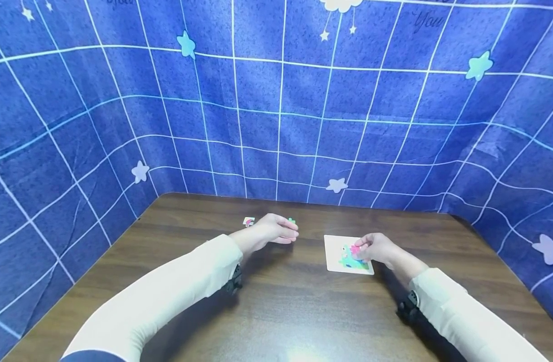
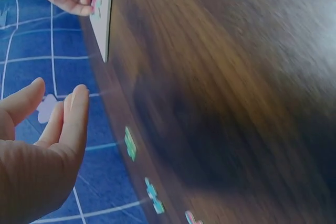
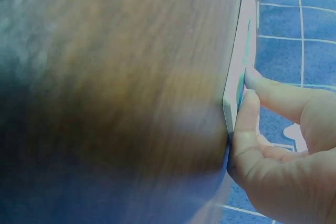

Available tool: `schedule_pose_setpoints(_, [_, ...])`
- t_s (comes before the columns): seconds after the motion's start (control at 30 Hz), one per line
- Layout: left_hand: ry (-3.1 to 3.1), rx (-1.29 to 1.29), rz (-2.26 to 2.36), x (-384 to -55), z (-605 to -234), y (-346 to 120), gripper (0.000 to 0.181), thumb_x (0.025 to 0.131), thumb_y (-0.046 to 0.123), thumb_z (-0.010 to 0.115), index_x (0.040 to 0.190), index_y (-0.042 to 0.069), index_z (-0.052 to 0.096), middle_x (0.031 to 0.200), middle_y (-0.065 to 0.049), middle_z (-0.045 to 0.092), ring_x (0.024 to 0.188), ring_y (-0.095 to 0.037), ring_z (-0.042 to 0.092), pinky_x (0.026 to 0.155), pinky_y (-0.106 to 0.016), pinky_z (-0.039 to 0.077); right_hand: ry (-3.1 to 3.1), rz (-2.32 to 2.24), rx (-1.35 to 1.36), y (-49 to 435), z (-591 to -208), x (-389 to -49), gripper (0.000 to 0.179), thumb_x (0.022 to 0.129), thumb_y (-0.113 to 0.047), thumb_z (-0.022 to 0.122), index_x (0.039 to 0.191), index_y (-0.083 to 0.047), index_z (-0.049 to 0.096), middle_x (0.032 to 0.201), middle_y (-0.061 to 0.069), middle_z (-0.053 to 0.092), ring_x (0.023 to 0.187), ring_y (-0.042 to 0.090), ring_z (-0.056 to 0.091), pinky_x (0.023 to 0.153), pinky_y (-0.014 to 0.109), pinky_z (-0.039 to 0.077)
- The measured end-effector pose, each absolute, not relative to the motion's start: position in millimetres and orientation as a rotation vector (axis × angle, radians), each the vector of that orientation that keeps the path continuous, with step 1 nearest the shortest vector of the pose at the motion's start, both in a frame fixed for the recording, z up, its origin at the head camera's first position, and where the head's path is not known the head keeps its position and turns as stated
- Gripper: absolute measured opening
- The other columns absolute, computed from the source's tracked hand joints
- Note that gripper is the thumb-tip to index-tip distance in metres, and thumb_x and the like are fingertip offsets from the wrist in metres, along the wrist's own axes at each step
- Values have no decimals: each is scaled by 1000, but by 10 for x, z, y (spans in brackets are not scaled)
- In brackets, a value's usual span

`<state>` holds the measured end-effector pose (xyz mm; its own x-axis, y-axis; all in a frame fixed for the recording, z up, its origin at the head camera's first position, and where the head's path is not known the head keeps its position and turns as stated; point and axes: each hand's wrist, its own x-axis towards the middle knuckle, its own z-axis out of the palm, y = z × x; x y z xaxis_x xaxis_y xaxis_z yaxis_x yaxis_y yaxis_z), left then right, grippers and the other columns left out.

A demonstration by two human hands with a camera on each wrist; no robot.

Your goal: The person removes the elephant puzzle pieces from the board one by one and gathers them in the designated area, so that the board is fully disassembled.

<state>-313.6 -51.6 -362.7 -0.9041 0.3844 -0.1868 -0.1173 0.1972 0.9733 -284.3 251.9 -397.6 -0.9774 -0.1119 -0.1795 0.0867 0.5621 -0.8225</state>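
Observation:
A square white puzzle board [image 1: 332,256] with a colourful picture lies flat on the table, right of the middle. Over its right part, my right hand [image 1: 380,250] pinches a pink puzzle piece [image 1: 354,249] between thumb and fingertips, low against the picture. The fingers hide part of that piece. My left hand [image 1: 271,231] hovers above the table left of the board, fingers extended and the thumb apart in the left wrist view, holding nothing. Nearest to it are a green puzzle piece [image 2: 130,144] and a blue-green puzzle piece [image 2: 154,196].
Another puzzle piece, white with red [image 1: 248,221], lies toward the back of the brown wooden table [image 1: 276,301]. A blue curtain [image 1: 258,125] with white lines and stars hangs behind the table and around its sides.

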Motion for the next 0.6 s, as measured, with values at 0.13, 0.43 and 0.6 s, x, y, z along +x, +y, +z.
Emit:
schedule_pose_setpoints(0.13, [2089, 277, 1736, -3125, -3632, -428, 36, 86, -5, 66, 120, -13, 58, 112, -25, 68, 107, -35, 66, 92, -36, 56, 2583, -1376, 17, 2505, -3963, -2838, 38, 77, 4, 74, 109, 15, 56, 79, 6, 54, 67, 12, 53, 60, 22, 54])
schedule_pose_setpoints(0.43, [2084, 292, 1738, -3108, -3616, -300, 32, 85, -4, 66, 116, -10, 61, 112, -24, 68, 108, -35, 66, 91, -34, 57, 2583, -1369, 47, 2486, -3954, -2821, 39, 76, 4, 75, 109, 14, 57, 78, 5, 53, 67, 12, 52, 59, 21, 53])
schedule_pose_setpoints(0.6, [2057, 313, 1750, -3128, -3640, -207, 33, 85, -5, 66, 117, -12, 60, 111, -25, 68, 109, -38, 65, 93, -37, 56, 2584, -1379, 29, 2484, -3943, -2822, 39, 76, 5, 74, 109, 15, 56, 79, 4, 52, 67, 11, 51, 59, 20, 53])
